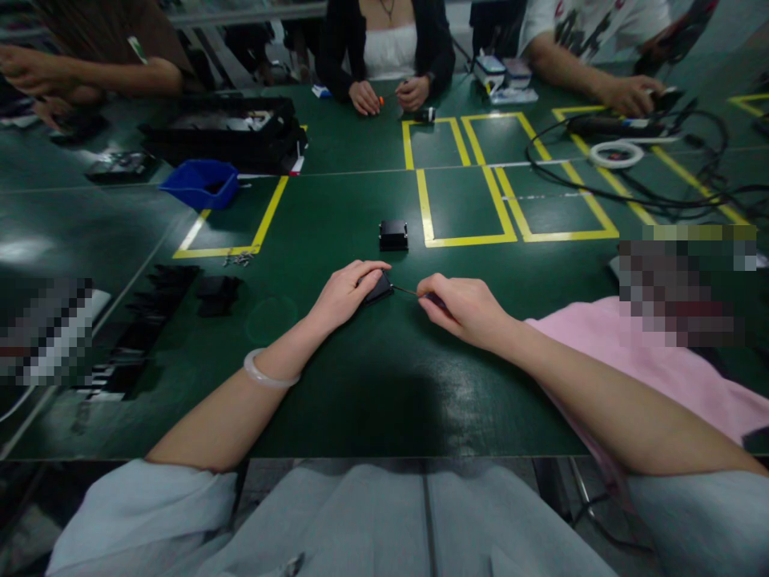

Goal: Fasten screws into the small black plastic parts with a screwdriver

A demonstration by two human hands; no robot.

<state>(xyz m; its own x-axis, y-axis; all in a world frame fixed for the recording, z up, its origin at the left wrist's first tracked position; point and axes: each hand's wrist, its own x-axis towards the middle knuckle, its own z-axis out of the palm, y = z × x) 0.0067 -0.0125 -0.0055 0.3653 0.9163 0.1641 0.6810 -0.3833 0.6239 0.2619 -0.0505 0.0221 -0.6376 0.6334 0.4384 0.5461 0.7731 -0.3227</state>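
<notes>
My left hand (348,292) is closed over a small black box-shaped part (380,288), pressing it against the green tabletop. In my right hand (460,304) is a screwdriver (406,290), its dark handle mostly hidden by the fingers. The thin shaft points left, and its tip meets the right side of the black part, near a corner. Just beyond my hands stands a second black part (393,235) of similar size, with small shiny spots along its sides. A pile of small screws (240,258) lies to the left, below a yellow tape outline.
A blue bin (204,183) and a long black tray (228,132) stand at the back left. Black parts (153,312) line the left side. Pink cloth (637,344) lies at right, cables (637,172) behind it. Co-workers' hands (390,96) are across the table.
</notes>
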